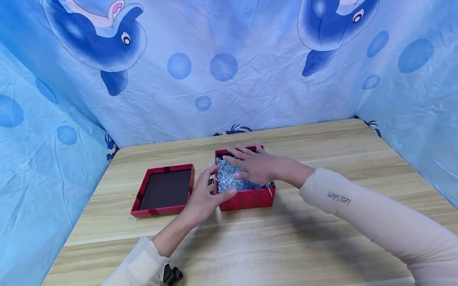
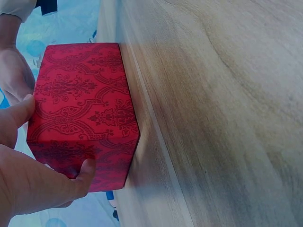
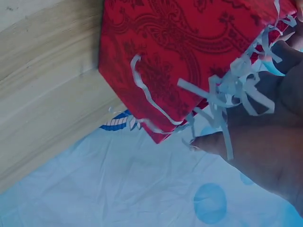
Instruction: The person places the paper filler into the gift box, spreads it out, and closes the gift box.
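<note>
A: What's around you, biggest first?

B: Blue sheeting [image 1: 272, 95] hangs on three sides of you, printed with bubbles and two large dolphins [image 1: 107, 47]. Then comes one tabletop [image 1: 257, 242], pale wood grain, its far edge close to the sheeting. You wear two pale sleeves [image 1: 375, 214].

A: And on the tabletop?

B: One red patterned box [image 1: 247, 200], without its cover, midway between the side edges and nearer the far edge. One red lid [image 1: 165, 190], dark inside, lies left of it, towards the left edge.

A: My two hands?

B: Your left hand [image 1: 204, 194] grips the box's near-left corner, thumb in front, fingers at the side. Your right hand [image 1: 257, 167] is spread flat and loose over light-blue paper shreds [image 1: 225, 180] filling the box; a few strands hang outside.

A: Any writing?

B: Small dark lettering [image 1: 339, 198] on your right sleeve, starting "Lets"; the rest is unclear.
</note>
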Action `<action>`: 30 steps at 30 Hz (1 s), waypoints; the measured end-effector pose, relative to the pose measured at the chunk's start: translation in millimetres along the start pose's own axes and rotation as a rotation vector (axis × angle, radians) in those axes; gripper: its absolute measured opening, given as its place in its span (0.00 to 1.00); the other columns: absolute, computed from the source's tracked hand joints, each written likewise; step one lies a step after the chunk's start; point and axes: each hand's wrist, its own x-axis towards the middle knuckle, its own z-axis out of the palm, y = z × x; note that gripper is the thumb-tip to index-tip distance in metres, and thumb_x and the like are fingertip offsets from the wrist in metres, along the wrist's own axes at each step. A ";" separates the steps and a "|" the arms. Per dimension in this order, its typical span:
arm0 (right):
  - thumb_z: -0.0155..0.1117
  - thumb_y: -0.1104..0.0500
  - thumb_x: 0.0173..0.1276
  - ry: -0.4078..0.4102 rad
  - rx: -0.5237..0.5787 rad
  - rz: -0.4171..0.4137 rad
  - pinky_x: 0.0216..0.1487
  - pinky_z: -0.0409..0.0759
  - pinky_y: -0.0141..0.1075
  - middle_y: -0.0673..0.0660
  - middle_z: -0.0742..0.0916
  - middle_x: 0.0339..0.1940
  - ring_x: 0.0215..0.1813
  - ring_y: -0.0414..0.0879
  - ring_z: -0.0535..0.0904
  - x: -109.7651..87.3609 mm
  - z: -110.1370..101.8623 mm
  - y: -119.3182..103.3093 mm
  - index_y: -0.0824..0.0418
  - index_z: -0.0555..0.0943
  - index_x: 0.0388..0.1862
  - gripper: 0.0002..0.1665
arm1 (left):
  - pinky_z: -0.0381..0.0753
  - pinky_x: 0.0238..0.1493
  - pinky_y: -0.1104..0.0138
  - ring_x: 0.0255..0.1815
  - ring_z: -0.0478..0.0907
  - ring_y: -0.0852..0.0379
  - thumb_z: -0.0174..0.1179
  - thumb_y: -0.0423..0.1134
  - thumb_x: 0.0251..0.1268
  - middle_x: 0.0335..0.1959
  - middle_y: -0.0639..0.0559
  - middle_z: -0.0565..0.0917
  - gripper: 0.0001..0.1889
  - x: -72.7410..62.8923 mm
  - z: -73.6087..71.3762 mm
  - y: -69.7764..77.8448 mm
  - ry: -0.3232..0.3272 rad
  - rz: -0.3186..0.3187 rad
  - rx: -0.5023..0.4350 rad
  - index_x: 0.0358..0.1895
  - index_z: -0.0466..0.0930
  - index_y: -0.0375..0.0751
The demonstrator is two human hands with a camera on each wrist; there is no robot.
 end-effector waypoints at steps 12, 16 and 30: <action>0.44 0.36 0.74 0.026 -0.018 0.023 0.70 0.28 0.65 0.51 0.38 0.79 0.78 0.52 0.29 -1.7 14.0 6.6 0.44 0.39 0.79 0.43 | 0.79 0.54 0.53 0.69 0.62 0.41 0.70 0.50 0.54 0.73 0.51 0.55 0.46 0.4 0.0 3.2 0.001 -0.015 0.006 0.74 0.52 0.53; 0.44 0.36 0.74 -0.013 0.008 0.024 0.71 0.31 0.64 0.51 0.38 0.79 0.78 0.53 0.29 2.2 18.4 5.6 0.43 0.38 0.79 0.44 | 0.79 0.54 0.53 0.69 0.61 0.41 0.70 0.49 0.55 0.73 0.50 0.54 0.46 0.4 -0.2 4.0 -0.002 -0.015 0.010 0.74 0.52 0.53; 0.39 0.34 0.74 -0.161 0.127 0.033 0.71 0.38 0.64 0.46 0.36 0.79 0.79 0.50 0.29 25.8 25.9 2.4 0.37 0.33 0.77 0.42 | 0.77 0.56 0.51 0.69 0.61 0.41 0.69 0.51 0.56 0.74 0.51 0.52 0.45 2.5 0.7 4.0 -0.006 -0.011 0.000 0.74 0.52 0.53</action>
